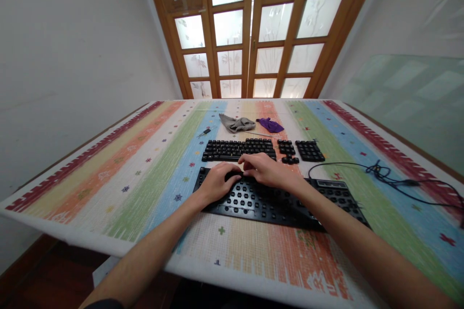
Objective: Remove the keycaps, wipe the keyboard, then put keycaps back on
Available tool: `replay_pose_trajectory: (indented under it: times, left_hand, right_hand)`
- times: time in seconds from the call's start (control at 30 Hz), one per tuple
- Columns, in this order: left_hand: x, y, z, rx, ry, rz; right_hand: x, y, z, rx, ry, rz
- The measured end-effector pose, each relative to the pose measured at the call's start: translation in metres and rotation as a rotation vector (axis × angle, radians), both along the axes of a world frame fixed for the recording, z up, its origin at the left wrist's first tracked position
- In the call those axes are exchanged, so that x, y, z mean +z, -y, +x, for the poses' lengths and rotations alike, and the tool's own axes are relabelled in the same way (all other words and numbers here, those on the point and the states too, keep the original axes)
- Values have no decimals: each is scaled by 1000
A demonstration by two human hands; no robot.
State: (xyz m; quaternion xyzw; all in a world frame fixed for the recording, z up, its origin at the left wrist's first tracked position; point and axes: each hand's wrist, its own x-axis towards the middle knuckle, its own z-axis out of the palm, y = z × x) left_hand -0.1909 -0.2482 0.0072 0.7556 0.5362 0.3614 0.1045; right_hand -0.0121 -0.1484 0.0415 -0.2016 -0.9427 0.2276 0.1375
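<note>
A black keyboard base (250, 210) lies on the table, with most of its key sockets bare and a few keycaps fitted along its far edge. My left hand (220, 182) rests at its far left part, fingers curled and thumb close to the fingertips. Beside it, my right hand (264, 169) bends in from the right, thumb and forefinger drawn together over the same far row. Whatever lies between the fingertips of either hand is too small or hidden to name. Just beyond, loose black keycaps (235, 147) are laid out in keyboard order.
More keycaps form a navigation group (286, 147) and a number block (310, 151). Behind them lie a grey cloth (237, 124), a purple cloth (270, 125) and a small dark wire tool (206, 131). A black cable (384, 176) runs right over the striped tablecloth (145, 173).
</note>
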Motion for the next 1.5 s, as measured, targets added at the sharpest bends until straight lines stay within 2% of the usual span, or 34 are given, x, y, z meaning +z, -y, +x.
replay_pose_trajectory:
  times: [0.23, 0.37, 0.6, 0.87, 1.17, 1.33, 1.5]
  left_hand:
    - [-2, -1, -3, 7, 58, 46]
    - [-3, -2, -4, -29, 7, 40]
    - [-5, -2, -4, -19, -33, 53]
    - [-10, -4, -7, -52, -88, 106]
    - [-5, -1, -3, -64, -147, 129]
    - [-3, 0, -1, -77, -226, 151]
    - [-1, 1, -1, -66, -291, 148]
  right_hand:
    - [-5, 2, -4, -14, -38, 17]
    - [-5, 3, -5, -13, -42, 31]
    - [-8, 3, -5, -26, -59, 62]
    - [-9, 1, -4, 23, -78, 46]
    - [-10, -1, -2, -11, -4, 116]
    - [-6, 3, 0, 10, 32, 106]
    - [-3, 8, -1, -35, 40, 100]
